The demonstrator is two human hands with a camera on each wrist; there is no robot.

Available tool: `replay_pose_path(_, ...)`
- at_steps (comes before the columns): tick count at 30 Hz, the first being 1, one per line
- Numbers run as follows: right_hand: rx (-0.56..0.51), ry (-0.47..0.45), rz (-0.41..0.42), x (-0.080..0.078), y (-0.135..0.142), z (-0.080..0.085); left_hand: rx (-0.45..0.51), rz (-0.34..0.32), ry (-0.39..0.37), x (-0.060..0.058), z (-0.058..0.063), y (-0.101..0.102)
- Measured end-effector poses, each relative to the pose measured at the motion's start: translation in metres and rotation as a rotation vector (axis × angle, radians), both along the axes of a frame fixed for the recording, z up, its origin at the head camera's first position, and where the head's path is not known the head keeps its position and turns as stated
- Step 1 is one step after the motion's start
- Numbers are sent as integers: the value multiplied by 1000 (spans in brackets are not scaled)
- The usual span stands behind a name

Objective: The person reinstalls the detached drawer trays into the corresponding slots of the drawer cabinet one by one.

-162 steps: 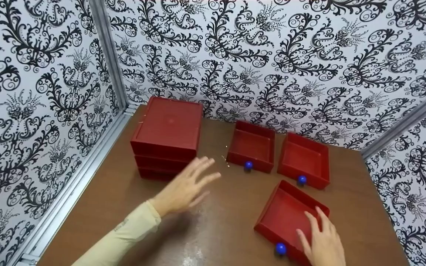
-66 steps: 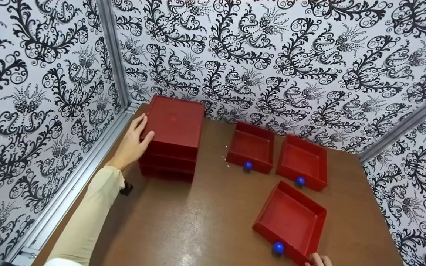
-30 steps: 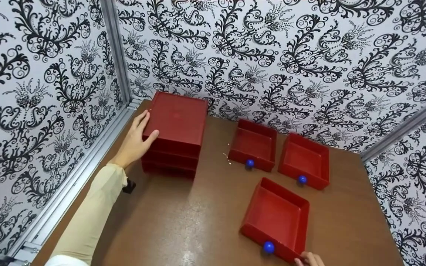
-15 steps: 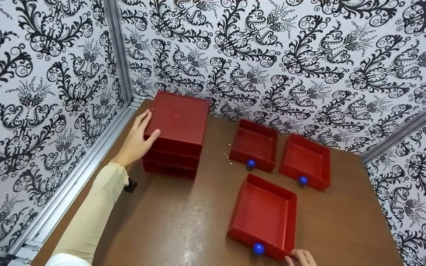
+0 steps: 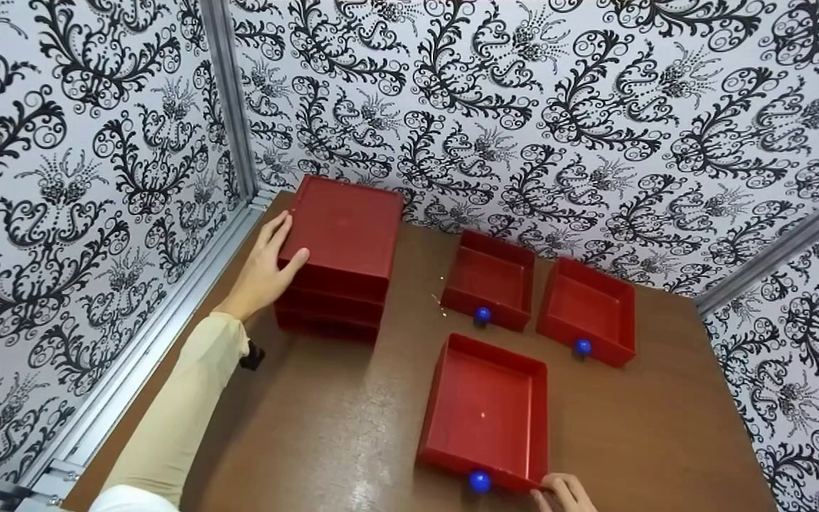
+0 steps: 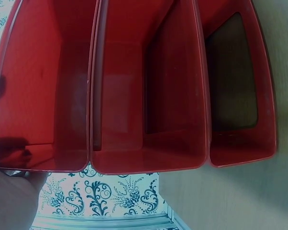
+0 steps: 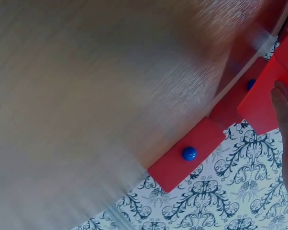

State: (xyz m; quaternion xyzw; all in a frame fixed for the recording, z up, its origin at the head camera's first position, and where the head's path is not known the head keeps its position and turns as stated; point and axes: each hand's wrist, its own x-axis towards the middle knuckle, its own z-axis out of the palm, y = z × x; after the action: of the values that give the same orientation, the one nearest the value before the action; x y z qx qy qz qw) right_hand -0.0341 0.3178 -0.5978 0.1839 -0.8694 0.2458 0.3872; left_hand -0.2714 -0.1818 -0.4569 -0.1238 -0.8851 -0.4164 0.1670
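A red open-topped drawer (image 5: pixel 488 398) with a round blue knob (image 5: pixel 479 481) on its front lies on the table. At its front right corner, my right hand (image 5: pixel 567 491) pinches the wall between thumb and fingers; the frame's bottom edge cuts off part of that hand. My left hand (image 5: pixel 265 274) rests on the red cabinet (image 5: pixel 345 224) at the upper left, fingers along its left top edge and thumb at the front edge. In the left wrist view the cabinet's open compartments (image 6: pixel 120 96) face the camera with no drawers inside.
Two more red drawers, one (image 5: pixel 491 274) left and one (image 5: pixel 589 306) right, stand by the back wall, blue knobs facing forward. Patterned walls (image 5: pixel 488 107) enclose the brown table (image 5: pixel 310 427), with a metal rail (image 5: pixel 168 320) along its left edge.
The right hand has reached the front drawer's corner, then slid and turned the drawer leftward, squarer to the cabinet. Earlier, the left hand moved from over the table onto the cabinet's left edge.
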Motion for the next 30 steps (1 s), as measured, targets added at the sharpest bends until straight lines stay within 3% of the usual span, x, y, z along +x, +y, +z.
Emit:
replay_pose_path(7,28,-74,12,2,-12,4,2,11,-3,2,-1,-1)
replay_pose_path(11,30,-47,68,-1,-17,4,6,10,-9,3,-1,-1)
replay_pose_path(30,29,-17,119,-8,-53,12,8,7,12,1,0,2)
